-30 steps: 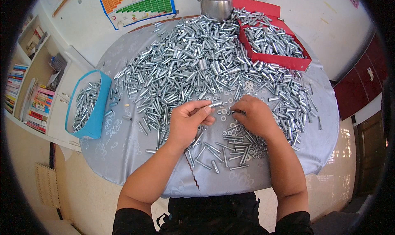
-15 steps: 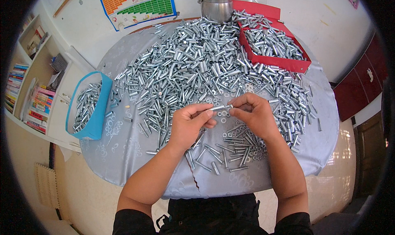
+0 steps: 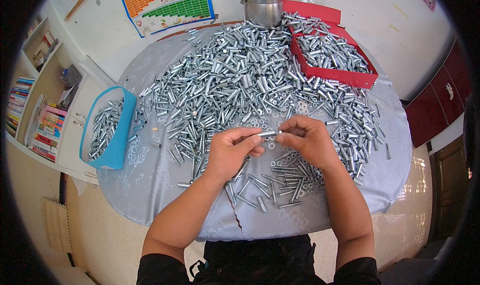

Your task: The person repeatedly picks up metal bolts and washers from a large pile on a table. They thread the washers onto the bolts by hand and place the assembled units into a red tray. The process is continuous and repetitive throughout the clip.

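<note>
In front of my chest I hold a silver sleeve anchor bolt (image 3: 268,133) level above the table. My left hand (image 3: 226,152) is closed, its thumb and fingers pinching the bolt's left end. At the other end, the thumb and fingertips of my right hand (image 3: 311,141) are pinched around a small metal piece, probably a nut, mostly hidden by the fingers. Loose washers (image 3: 271,146) lie beneath. Between my forearms are several long bolts (image 3: 290,205) and a short metal sleeve (image 3: 261,203).
A large heap of metal sleeves and bolts (image 3: 225,75) covers the table's far side. A blue box (image 3: 117,150) of sleeves stands at left, a red box (image 3: 345,77) of parts at back right. Behind the heap is a steel pot (image 3: 263,7). A grey cloth (image 3: 135,195) covers the round table.
My right fingertips have moved slightly down and against the bolt's right end, tilting less upward. My left hand has stayed almost in place.
</note>
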